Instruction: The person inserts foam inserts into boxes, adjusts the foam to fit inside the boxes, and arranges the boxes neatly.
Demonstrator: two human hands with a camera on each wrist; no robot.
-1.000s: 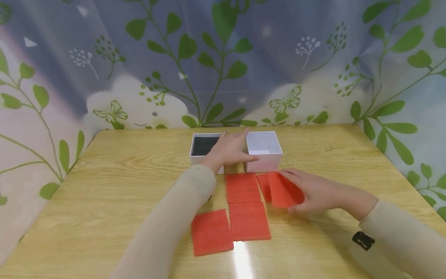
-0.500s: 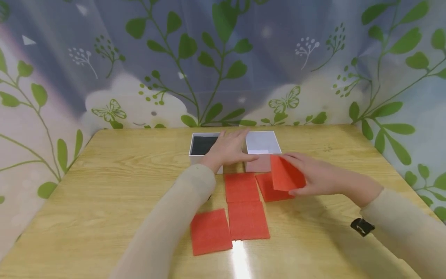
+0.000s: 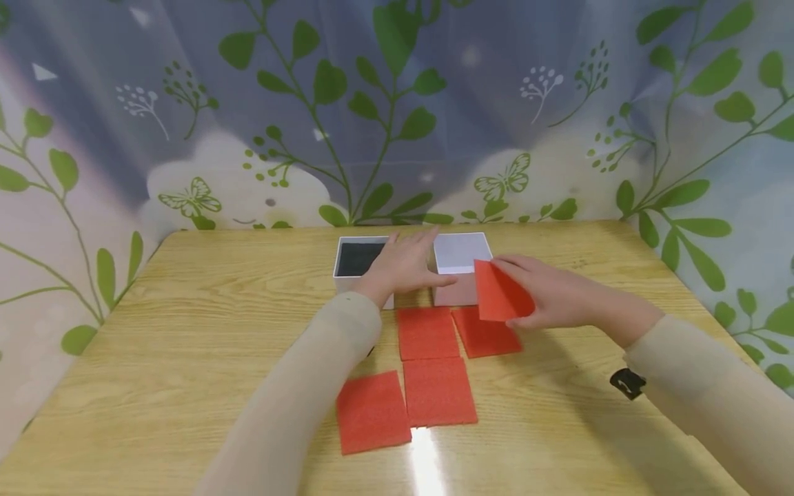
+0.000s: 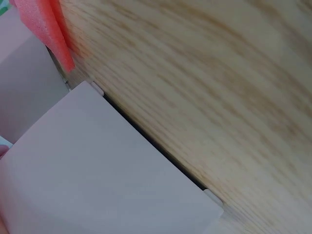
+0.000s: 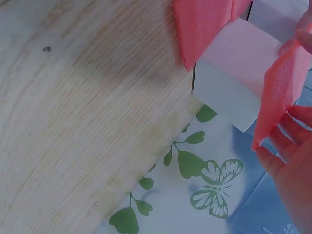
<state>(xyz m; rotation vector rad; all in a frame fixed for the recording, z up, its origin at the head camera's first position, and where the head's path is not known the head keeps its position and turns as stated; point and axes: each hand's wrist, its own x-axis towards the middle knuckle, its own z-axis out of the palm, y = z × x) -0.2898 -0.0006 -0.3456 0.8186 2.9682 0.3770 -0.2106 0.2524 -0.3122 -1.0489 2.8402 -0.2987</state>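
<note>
My right hand (image 3: 552, 293) holds a red foam-like square (image 3: 499, 295), bent along its middle, above the table by the front right corner of the right white box (image 3: 455, 286). In the right wrist view, the fingers (image 5: 287, 131) grip the square's edge, and the thumb is at the frame's right side. My left hand (image 3: 403, 269) lies over the right side of the left white box (image 3: 353, 282), fingers spread, thumb pointing at the right box. Dark material (image 3: 358, 260) fills the left box. The left wrist view shows mostly a white box's side (image 4: 97, 165).
Several red squares lie flat in front of the boxes: one nearest them (image 3: 428, 334), one to its right (image 3: 486, 334), one below (image 3: 440, 393) and one lower left (image 3: 374, 413). A leaf-patterned curtain (image 3: 279, 179) hangs behind the wooden table (image 3: 248, 289).
My right hand has raised the bent red square off the one beneath it, up toward the right box's rim. The lower square is now more exposed. My left hand stays in place.
</note>
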